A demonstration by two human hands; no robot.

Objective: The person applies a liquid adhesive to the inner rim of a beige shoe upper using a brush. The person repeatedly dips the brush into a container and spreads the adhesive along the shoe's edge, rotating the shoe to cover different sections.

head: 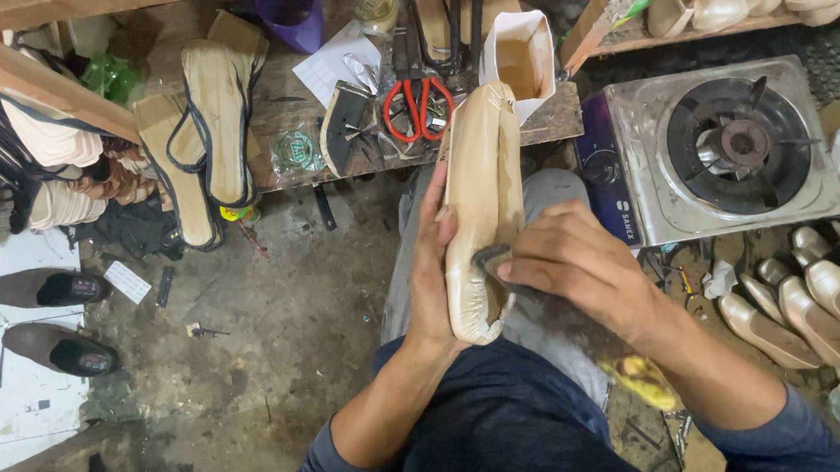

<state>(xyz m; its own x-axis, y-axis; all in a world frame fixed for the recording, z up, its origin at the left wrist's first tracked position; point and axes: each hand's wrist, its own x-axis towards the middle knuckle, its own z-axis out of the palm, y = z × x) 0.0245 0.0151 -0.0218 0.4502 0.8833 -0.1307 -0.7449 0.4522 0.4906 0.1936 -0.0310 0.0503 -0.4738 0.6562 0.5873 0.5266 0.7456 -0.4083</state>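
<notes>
My left hand [431, 264] grips a beige shoe [483, 179] from its left side, sole up, over my lap. The shoe points away from me, its toe reaching the edge of a low wooden bench [275, 89]. My right hand [577, 260] presses a small dark piece [491, 258], seemingly a rubbing pad, against the heel end of the sole. My fingers hide most of that piece.
On the bench lie red-handled scissors [417, 105], sandal soles with black straps [208, 113], a white paper bag [522, 50] and small tools. A single-burner gas stove [725, 144] stands to the right, beige shoes [813, 304] below it. Two brown shoes [51, 317] sit on white tiles at left.
</notes>
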